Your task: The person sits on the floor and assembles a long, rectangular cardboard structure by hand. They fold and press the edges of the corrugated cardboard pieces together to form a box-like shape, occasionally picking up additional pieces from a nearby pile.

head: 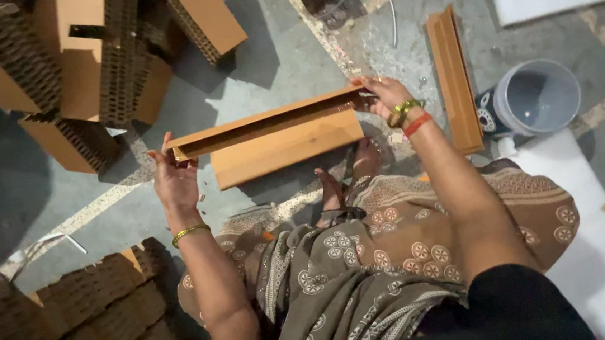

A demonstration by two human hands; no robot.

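Grey concrete floor (267, 66), marked with pale worn stripes, fills the view; the person sits on it, legs draped in patterned brown cloth (396, 256), bare feet (349, 177) out in front.

Held item: long cardboard channel (270, 123), brown, U-shaped in section, lifted above the floor and slanting from lower left to upper right. Left hand (172, 178) grasps its lower-left end, fingers curled around the end edge, thumb on the near side. Right hand (387, 94) grips the upper-right end, fingers closed over the top wall. Gold bangle on the left wrist; green and red bangles on the right.

Beneath it: a flat cardboard strip (286, 151), same colour, lies on the floor just under and parallel to the channel, near the feet.

Surroundings: a second channel piece (457, 78) lies on the floor to the right of the right hand, running toward the top edge. Just beside that, a white plastic bucket (535, 98) on its side, mouth toward the camera. Honeycomb cardboard blocks (89, 52) are stacked at the upper-left corner; more honeycomb pieces (90, 304) at the lower-left corner. White sheet material (597, 265) covers the floor along the right edge.
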